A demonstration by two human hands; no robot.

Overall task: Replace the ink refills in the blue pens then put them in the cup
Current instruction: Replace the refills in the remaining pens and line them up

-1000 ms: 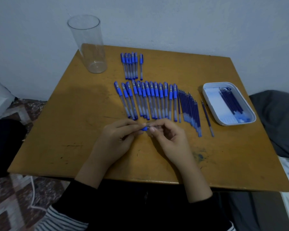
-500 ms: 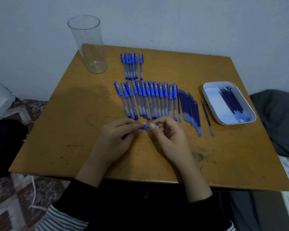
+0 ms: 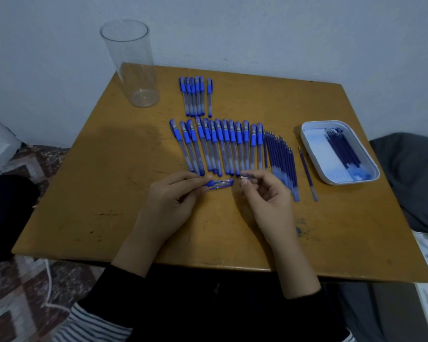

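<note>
Head view showed a pen being pulled apart over the table (image 3: 109, 193): the cap (image 3: 220, 184) end was pinched in the left hand (image 3: 169, 206), and a small pale-tipped piece (image 3: 248, 177), too blurred to identify, was pinched in the right hand (image 3: 267, 196). To do this step well, the two parts were best drawn straight apart along the pen's axis, and the old refill dropped in the tray (image 3: 371, 164) before a fresh one was taken from the refills (image 3: 281, 159) laid just right of the pen row (image 3: 220, 146). Left fingers (image 3: 198, 177) were closed narrowly on the cap end; right thumb and forefinger were closed on the piece, the other fingers loosely curled. The cup (image 3: 131, 67) stood empty at the far left corner, well apart from both hands.
</note>
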